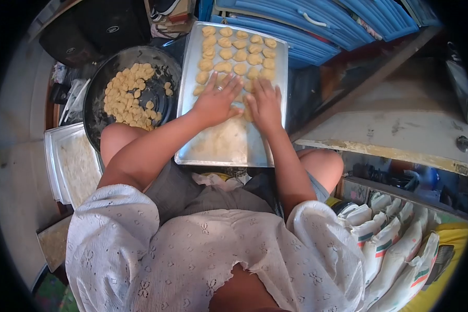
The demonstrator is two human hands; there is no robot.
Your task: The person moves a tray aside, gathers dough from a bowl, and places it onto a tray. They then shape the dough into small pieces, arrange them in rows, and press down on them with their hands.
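Note:
A metal baking tray [213, 143] lies in front of me, with rows of small dough pieces [239, 55] over its far part. My left hand [217, 103] rests over the nearer rows at the left, a ring on one finger. Its fingers are stretched out and cover some of the dough. Beside it, my right hand [265, 105] lies palm down along the tray's right side, fingers extended, with dough partly showing between the two hands. What lies under the palms is hidden. The near end of the tray is bare metal.
A large black round pan [93, 104] full of more dough pieces stands at the left. Further trays [78, 161] are stacked below it. Blue drawers [307, 44] are at the back, a wooden board [390, 130] at the right, and several white packets [385, 239] at the lower right.

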